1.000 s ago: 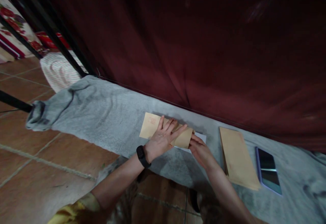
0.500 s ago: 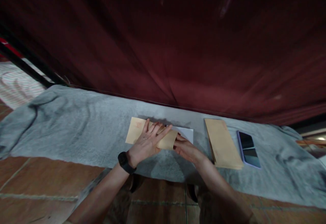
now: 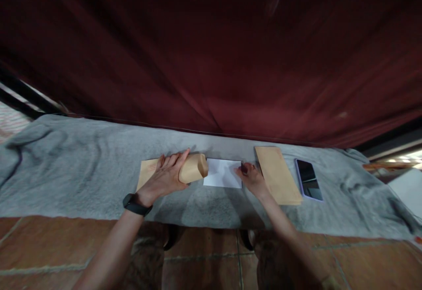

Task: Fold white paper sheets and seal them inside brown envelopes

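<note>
My left hand (image 3: 166, 176), with a black band on the wrist, grips a brown paper envelope (image 3: 194, 168) from above, fingers across it. The envelope's right end bulges and its mouth gapes to the right. Just past that mouth, a white sheet of paper (image 3: 223, 173) lies flat on the grey cloth. At the sheet's right edge, my right hand (image 3: 253, 178) pinches it between thumb and fingers. Whether the sheet's left edge touches the envelope I cannot tell.
A stack of brown envelopes (image 3: 278, 175) lies right of my right hand, with a phone (image 3: 309, 180) in a purple case beside it. Grey cloth (image 3: 82, 171) covers the long surface. Behind it hangs a dark red curtain (image 3: 211, 83); tiled floor (image 3: 201, 259) shows in front.
My right hand has come out of the envelope's mouth and now holds the white sheet's right edge. My left hand and the envelope have shifted left, exposing more of the sheet.
</note>
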Demonstrator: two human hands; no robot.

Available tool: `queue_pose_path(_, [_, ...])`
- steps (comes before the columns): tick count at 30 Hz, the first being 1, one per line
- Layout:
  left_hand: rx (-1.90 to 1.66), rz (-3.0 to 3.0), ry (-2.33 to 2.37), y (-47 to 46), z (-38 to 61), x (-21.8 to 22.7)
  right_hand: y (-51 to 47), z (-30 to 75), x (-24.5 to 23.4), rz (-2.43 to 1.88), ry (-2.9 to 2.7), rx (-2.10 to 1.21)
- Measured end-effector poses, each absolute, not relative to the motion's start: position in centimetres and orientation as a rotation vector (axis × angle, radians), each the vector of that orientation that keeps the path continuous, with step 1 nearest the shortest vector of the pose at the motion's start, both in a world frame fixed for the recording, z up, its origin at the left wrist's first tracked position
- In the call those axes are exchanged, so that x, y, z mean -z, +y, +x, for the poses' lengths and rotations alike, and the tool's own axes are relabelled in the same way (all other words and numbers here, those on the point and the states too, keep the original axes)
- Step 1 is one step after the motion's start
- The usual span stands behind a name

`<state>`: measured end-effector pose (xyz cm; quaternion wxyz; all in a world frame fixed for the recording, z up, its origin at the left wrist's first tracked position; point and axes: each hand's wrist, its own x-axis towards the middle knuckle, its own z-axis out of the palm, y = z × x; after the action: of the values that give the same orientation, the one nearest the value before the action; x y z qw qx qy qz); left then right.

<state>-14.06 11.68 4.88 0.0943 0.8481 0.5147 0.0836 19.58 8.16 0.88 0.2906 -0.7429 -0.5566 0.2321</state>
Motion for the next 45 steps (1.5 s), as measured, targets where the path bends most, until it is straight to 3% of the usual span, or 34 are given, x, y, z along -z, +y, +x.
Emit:
queue_pose_path(9, [-0.183, 2.461, 1.503, 12.3, -14.4, -4.4, 8.4, 16.7, -0.7, -2.259, -1.776, -0.360])
queue_pose_path(19, [-0.207, 2.492, 1.520, 12.3, -15.1, -4.1, 9.0, 17.0, -0.3, -2.236, -1.727, -0.456])
queue_pose_path(31, [-0.147, 2.407, 1.513, 12.7, -15.1, -4.1, 9.5, 19.7, -0.6, -1.510, -1.209, -1.258])
queue_pose_path(38, [-0.177, 2.412, 1.493, 12.9, -15.0, -3.5, 10.3, 21.4, -0.7, -1.505, -1.052, -0.982])
queue_pose_path(45, [-0.192, 2.396, 1.469, 13.3, -14.4, -3.3, 9.9, 19.7, -1.7, -1.320, -1.021, -0.988])
